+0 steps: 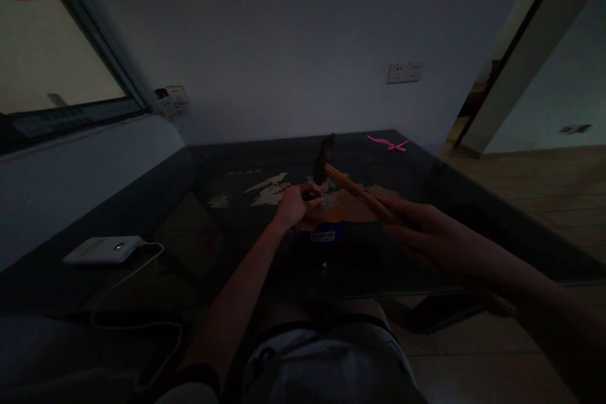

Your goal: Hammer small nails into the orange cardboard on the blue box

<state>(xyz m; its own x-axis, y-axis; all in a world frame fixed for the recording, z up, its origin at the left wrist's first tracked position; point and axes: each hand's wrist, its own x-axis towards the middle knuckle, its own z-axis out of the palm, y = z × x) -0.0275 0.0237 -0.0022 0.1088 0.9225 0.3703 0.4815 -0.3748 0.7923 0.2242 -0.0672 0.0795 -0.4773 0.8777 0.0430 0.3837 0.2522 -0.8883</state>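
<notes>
A hammer with a dark head (pixel 322 161) and a wooden handle (pixel 353 188) is in my right hand (pixel 414 227), its fingers wrapped round the handle's lower end. The head is raised just above the fingertips of my left hand (pixel 296 204). Those fingers are pinched together, and whatever they hold is too small and dark to make out. Beneath them lies a brownish patterned piece (pixel 345 205) on the dark table. A blue item with a white label (pixel 323 235) sits at its near edge.
The dark glossy table (pixel 170 214) carries a white device (pixel 104 250) with a white cable at the left. A pink ribbon (pixel 395 146) lies near the back edge. Behind stands a wall with sockets (pixel 404 72). A small white object (pixel 324 266) is near the front edge.
</notes>
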